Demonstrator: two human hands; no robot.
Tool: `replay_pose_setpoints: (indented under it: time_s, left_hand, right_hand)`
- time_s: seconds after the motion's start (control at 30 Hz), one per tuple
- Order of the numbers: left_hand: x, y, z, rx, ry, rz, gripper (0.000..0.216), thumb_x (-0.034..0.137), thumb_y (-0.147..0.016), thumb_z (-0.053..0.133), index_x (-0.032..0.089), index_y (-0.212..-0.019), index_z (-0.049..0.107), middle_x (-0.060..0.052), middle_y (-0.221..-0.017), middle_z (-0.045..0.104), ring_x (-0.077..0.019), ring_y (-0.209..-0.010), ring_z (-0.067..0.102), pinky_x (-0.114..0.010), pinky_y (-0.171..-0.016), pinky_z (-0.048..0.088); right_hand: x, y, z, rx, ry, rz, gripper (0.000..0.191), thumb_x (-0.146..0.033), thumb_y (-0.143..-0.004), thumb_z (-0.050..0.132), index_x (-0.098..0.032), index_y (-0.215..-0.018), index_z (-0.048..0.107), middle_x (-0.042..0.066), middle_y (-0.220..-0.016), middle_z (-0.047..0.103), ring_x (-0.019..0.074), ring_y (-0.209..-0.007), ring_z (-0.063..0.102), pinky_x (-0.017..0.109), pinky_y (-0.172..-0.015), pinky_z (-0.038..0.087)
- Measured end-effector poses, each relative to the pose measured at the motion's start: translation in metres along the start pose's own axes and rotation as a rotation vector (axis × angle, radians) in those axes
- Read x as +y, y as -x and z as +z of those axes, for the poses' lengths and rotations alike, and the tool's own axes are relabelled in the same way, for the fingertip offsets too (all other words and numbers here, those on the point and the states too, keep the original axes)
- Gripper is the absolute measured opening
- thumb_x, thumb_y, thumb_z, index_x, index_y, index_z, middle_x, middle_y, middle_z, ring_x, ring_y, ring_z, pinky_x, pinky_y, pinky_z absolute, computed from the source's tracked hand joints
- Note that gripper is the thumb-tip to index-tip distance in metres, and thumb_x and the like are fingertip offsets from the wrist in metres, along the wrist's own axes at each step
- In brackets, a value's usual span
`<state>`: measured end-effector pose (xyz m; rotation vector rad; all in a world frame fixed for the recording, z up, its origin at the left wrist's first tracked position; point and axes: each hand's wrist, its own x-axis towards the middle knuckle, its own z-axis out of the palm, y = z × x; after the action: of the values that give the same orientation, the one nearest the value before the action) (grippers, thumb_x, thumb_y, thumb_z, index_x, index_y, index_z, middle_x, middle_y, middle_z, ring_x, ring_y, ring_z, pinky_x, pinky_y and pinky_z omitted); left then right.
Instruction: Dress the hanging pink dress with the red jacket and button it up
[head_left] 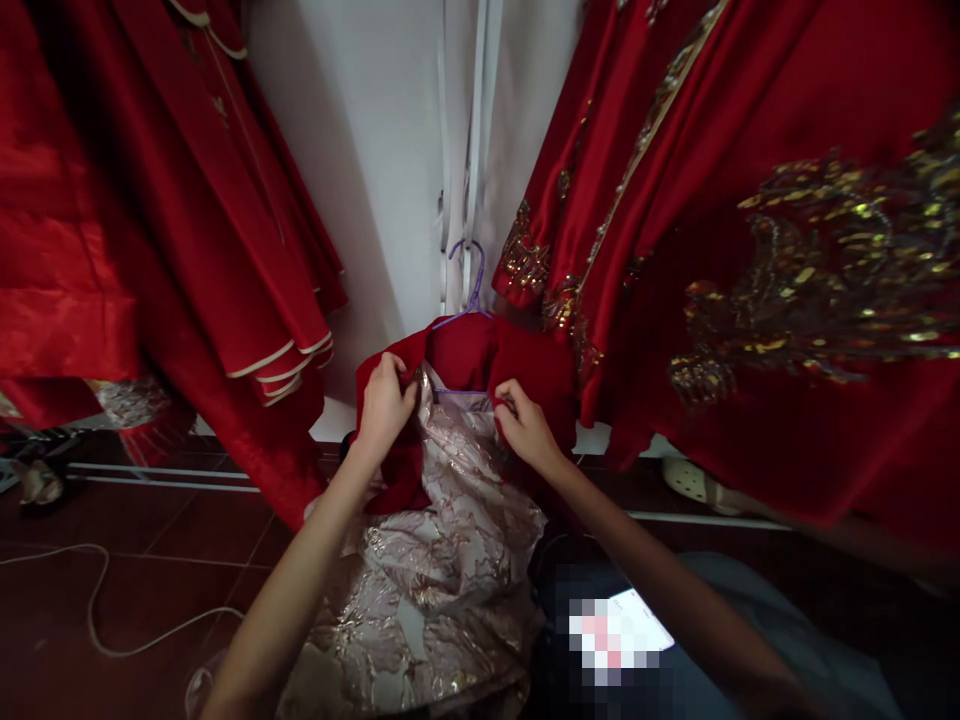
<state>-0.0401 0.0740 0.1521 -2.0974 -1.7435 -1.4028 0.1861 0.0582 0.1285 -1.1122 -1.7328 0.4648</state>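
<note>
A red jacket [536,365] hangs on a purple wire hanger [475,290] in front of me. Inside its opening, a shiny pale pink and gold brocade garment [465,470] hangs from the hanger's lower bar and drapes down toward me. My left hand [384,408] has its fingers closed on the left front edge of the jacket. On the other side, my right hand [523,425] pinches the right front edge beside the brocade's top. The fingertips of both hands are partly hidden in the red cloth.
Red garments [225,180] hang at left; more, with gold sequin embroidery [825,270], hang at right. Behind is a pale wall [352,150]. A lit, partly blurred screen [641,620] lies low right. A white cable [97,620] crosses the tiled floor; a pale clog [686,480] stands right.
</note>
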Motion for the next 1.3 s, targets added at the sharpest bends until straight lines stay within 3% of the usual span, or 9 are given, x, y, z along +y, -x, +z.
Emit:
replay_pose_setpoints:
  time_s: [0.13, 0.27, 0.33, 0.53, 0.63, 0.7, 0.8, 1.0, 1.3]
  left_hand:
    - [0.020, 0.017, 0.018, -0.025, 0.205, -0.057, 0.021, 0.033, -0.082, 0.052, 0.020, -0.099, 0.048, -0.003, -0.085, 0.062, -0.0157, -0.074, 0.061, -0.026, -0.068, 0.045]
    - [0.047, 0.028, 0.028, -0.298, 0.285, 0.151, 0.019, 0.030, -0.084, 0.049, 0.020, -0.100, 0.052, -0.002, -0.081, 0.065, -0.0145, -0.072, 0.062, -0.024, -0.068, 0.046]
    - [0.052, 0.031, 0.027, -0.348, 0.264, 0.176, 0.019, 0.026, -0.083, 0.050, 0.020, -0.101, 0.053, -0.003, -0.083, 0.066, -0.0158, -0.074, 0.063, -0.025, -0.071, 0.047]
    - [0.038, 0.042, 0.027, -0.215, 0.341, 0.049, 0.027, 0.018, -0.077, 0.056, 0.023, -0.104, 0.056, -0.003, -0.102, 0.066, -0.0160, -0.093, 0.062, -0.027, -0.085, 0.045]
    - [0.032, 0.051, 0.032, -0.117, 0.414, -0.076, 0.022, 0.024, -0.078, 0.058, 0.021, -0.099, 0.057, -0.002, -0.096, 0.067, -0.0147, -0.087, 0.063, -0.025, -0.080, 0.047]
    - [0.031, 0.053, 0.034, -0.088, 0.414, -0.133, 0.017, 0.027, -0.076, 0.059, 0.020, -0.092, 0.058, -0.001, -0.086, 0.066, -0.0142, -0.079, 0.063, -0.024, -0.072, 0.047]
    - [0.032, 0.052, 0.030, -0.175, 0.369, -0.081, 0.012, 0.022, -0.076, 0.058, 0.020, -0.087, 0.059, 0.001, -0.079, 0.065, -0.0129, -0.070, 0.060, -0.023, -0.070, 0.046]
    - [0.039, 0.045, 0.013, -0.256, 0.352, 0.155, 0.017, 0.014, -0.078, 0.050, 0.020, -0.093, 0.057, -0.003, -0.093, 0.065, -0.0150, -0.088, 0.060, -0.027, -0.082, 0.044]
    - [0.040, 0.030, -0.006, -0.404, 0.275, 0.314, 0.014, 0.024, -0.082, 0.048, 0.019, -0.092, 0.058, -0.003, -0.091, 0.065, -0.0149, -0.083, 0.060, -0.024, -0.077, 0.044]
  right_hand:
    - [0.012, -0.001, 0.001, 0.006, -0.081, 0.085, 0.010, -0.023, -0.078, 0.036, -0.023, -0.080, 0.045, -0.003, -0.066, 0.047, 0.0139, -0.064, 0.046, 0.024, -0.064, 0.035]
    - [0.009, -0.005, 0.018, -0.046, -0.236, 0.065, 0.007, -0.023, -0.078, 0.035, -0.023, -0.077, 0.042, -0.004, -0.065, 0.044, 0.0134, -0.064, 0.045, 0.024, -0.064, 0.036]
    - [0.006, -0.006, 0.024, -0.053, -0.290, 0.059, 0.006, -0.022, -0.078, 0.035, -0.022, -0.076, 0.042, -0.004, -0.066, 0.043, 0.0126, -0.064, 0.044, 0.024, -0.064, 0.037]
    - [0.007, 0.001, 0.029, -0.071, -0.542, 0.163, 0.012, -0.028, -0.077, 0.046, -0.024, -0.088, 0.045, -0.003, -0.075, 0.047, 0.0118, -0.066, 0.048, 0.023, -0.057, 0.041]
    - [0.009, 0.009, 0.028, -0.098, -0.642, 0.149, 0.017, -0.030, -0.076, 0.052, -0.023, -0.091, 0.047, -0.001, -0.082, 0.052, 0.0123, -0.071, 0.053, 0.024, -0.059, 0.046]
    - [0.009, 0.012, 0.027, -0.089, -0.605, 0.111, 0.020, -0.029, -0.074, 0.059, -0.023, -0.091, 0.050, 0.000, -0.085, 0.055, 0.0124, -0.075, 0.055, 0.025, -0.064, 0.049]
    - [0.008, 0.016, 0.023, -0.097, -0.504, 0.059, 0.023, -0.031, -0.074, 0.063, -0.022, -0.094, 0.054, 0.003, -0.092, 0.060, 0.0140, -0.084, 0.059, 0.028, -0.072, 0.051]
    - [-0.004, 0.017, 0.019, -0.035, -0.317, -0.022, 0.024, -0.035, -0.078, 0.060, -0.020, -0.097, 0.061, 0.006, -0.095, 0.066, 0.0168, -0.084, 0.064, 0.031, -0.072, 0.054]
    - [-0.014, 0.018, 0.020, 0.046, -0.281, -0.068, 0.025, -0.035, -0.079, 0.059, -0.022, -0.100, 0.067, 0.006, -0.101, 0.067, 0.0179, -0.086, 0.065, 0.032, -0.075, 0.057]
